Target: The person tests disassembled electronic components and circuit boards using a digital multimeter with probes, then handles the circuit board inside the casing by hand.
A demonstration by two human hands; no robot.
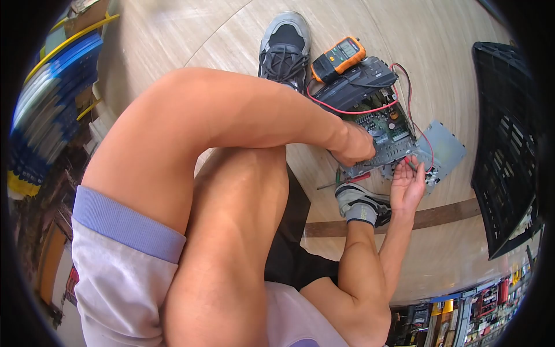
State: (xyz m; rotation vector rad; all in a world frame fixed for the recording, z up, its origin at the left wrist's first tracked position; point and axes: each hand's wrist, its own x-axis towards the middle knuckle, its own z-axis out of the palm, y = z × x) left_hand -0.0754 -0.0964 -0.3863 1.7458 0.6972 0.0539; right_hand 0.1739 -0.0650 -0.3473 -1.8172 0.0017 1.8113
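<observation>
My left hand (pixel 354 144) reaches in from the left, its fingers curled down against the edge of an opened electronic unit (pixel 396 151) with a metal chassis. What those fingers hold, if anything, is hidden. My right hand (pixel 408 186) is palm up at the unit's near right corner, fingers bent around a test probe (pixel 410 163). Inside the chassis a green circuit board (pixel 386 122) lies exposed. An orange and black multimeter (pixel 339 59) rests on the black plastic front panel (pixel 359 82) beyond my left hand, with red and black leads running toward my right hand.
A loose metal plate (pixel 444 151) lies right of the unit. Near my shoe (pixel 358 198) are screwdrivers (pixel 359 177). A large black plastic panel (pixel 502 144) stands at the right. Shelves with stacked blue packages (pixel 63 87) line the left, and more goods (pixel 480 309) fill the lower right.
</observation>
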